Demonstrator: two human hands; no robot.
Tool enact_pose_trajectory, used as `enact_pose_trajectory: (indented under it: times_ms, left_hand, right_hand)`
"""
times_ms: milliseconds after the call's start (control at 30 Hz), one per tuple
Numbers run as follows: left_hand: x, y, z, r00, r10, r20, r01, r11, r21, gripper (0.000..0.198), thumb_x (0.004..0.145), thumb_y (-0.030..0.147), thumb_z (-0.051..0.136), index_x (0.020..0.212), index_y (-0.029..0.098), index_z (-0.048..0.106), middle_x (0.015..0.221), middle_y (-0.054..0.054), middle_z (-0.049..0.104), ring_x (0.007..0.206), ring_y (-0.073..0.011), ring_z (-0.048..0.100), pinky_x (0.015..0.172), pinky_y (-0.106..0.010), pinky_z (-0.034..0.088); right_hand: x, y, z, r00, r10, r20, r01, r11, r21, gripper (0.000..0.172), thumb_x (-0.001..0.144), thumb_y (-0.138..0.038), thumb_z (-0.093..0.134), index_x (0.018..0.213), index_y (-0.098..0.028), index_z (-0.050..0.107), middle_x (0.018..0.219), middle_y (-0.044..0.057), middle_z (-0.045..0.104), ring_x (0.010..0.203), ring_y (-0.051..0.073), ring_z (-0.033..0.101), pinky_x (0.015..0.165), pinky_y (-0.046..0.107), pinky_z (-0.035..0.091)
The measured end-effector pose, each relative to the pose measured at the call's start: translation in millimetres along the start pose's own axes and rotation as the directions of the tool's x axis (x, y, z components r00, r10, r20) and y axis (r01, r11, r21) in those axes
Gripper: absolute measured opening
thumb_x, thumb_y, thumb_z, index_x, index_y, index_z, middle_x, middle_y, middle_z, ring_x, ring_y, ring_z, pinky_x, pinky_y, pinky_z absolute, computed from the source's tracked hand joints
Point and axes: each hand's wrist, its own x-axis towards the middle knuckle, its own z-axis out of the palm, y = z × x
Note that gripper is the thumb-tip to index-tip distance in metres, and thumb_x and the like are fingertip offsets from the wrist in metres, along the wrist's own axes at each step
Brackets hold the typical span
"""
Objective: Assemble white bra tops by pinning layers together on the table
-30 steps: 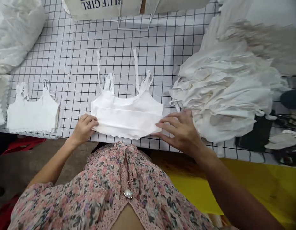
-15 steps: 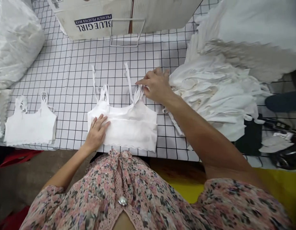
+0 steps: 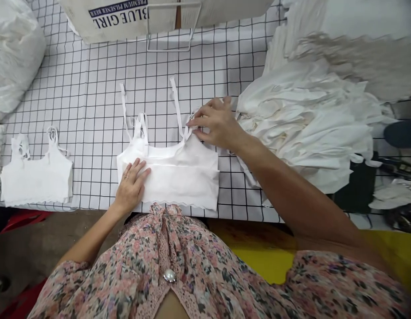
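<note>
White strapped tops (image 3: pixel 178 181) lie stacked flat near the table's front edge, straps pointing away from me. My left hand (image 3: pixel 131 184) rests on their left side, fingers spread and flat. At the upper right, my right hand (image 3: pixel 217 122) has its thumb and fingertips pinched at the base of the right strap (image 3: pixel 176 104), with loops of thin strap beside the fingers. The left strap (image 3: pixel 124 106) lies extended over the checked cloth. Another small stack of white tops (image 3: pixel 37 181) sits farther left.
A large pile of white garments (image 3: pixel 301 119) fills the right side. At the back stand a cardboard box (image 3: pixel 125 22) and a white wire stand (image 3: pixel 168 50). A plastic bag (image 3: pixel 15 53) is at the far left, and dark items lie at the right edge.
My right hand has lowered slightly onto the right strap's base, its fingertips closer around it. My left hand stays flat. The whole view has shifted a little.
</note>
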Motion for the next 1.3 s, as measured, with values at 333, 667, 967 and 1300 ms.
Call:
enact_pose_trajectory:
  times_ms: [333, 667, 967, 1300]
  left_hand:
    - [0.3, -1.2, -1.1, 1.000, 0.005, -0.004, -0.005, 1.000, -0.003, 0.067, 0.104, 0.001, 0.048, 0.167, 0.023, 0.045, 0.171, -0.019, 0.054, 0.172, -0.0348, 0.038, 0.136, -0.066, 0.045]
    - [1.3, -1.9, 1.1, 0.999, 0.019, -0.026, -0.019, 1.000, -0.001, 0.063, 0.104, 0.001, 0.049, 0.164, 0.020, 0.049, 0.170, -0.020, 0.055, 0.172, -0.0335, 0.037, 0.137, -0.063, 0.044]
    - [35.9, 23.4, -6.0, 0.999, 0.050, -0.016, -0.052, 0.994, -0.095, 0.067, 0.103, -0.001, 0.048, 0.163, 0.029, 0.047, 0.170, -0.013, 0.058, 0.173, -0.0305, 0.035, 0.141, -0.073, 0.031]
    - [81.5, 43.2, 41.8, 0.943, 0.235, 0.237, -0.228, 0.972, -0.059, 0.053, 0.116, 0.029, 0.050, 0.167, 0.014, 0.043, 0.179, -0.018, 0.045, 0.172, -0.0365, 0.032, 0.140, -0.067, 0.040]
  right_hand:
    - [11.5, 16.7, 9.7, 0.938, 0.320, -0.135, -0.322, 0.947, 0.011, 0.033, 0.110, -0.030, 0.044, 0.109, -0.029, 0.077, 0.110, 0.011, 0.080, 0.124, 0.037, 0.056, 0.116, 0.068, 0.037]
    - [20.9, 27.9, 29.0, 0.877, 0.426, -0.222, -0.401, 0.904, 0.150, 0.025, 0.098, -0.024, 0.050, 0.102, -0.028, 0.075, 0.102, 0.010, 0.080, 0.117, 0.037, 0.064, 0.110, 0.060, 0.049]
    - [26.3, 35.4, 31.6, 0.893, 0.409, -0.187, -0.392, 0.912, 0.123, 0.030, 0.104, -0.030, 0.047, 0.110, -0.029, 0.077, 0.117, 0.010, 0.080, 0.123, 0.035, 0.063, 0.109, 0.059, 0.047]
    - [-10.0, 0.6, 27.1, 0.950, 0.252, -0.183, -0.255, 0.967, 0.007, 0.066, 0.116, -0.048, 0.017, 0.164, -0.026, 0.056, 0.164, 0.012, 0.062, 0.154, 0.038, 0.051, 0.130, 0.069, 0.030]
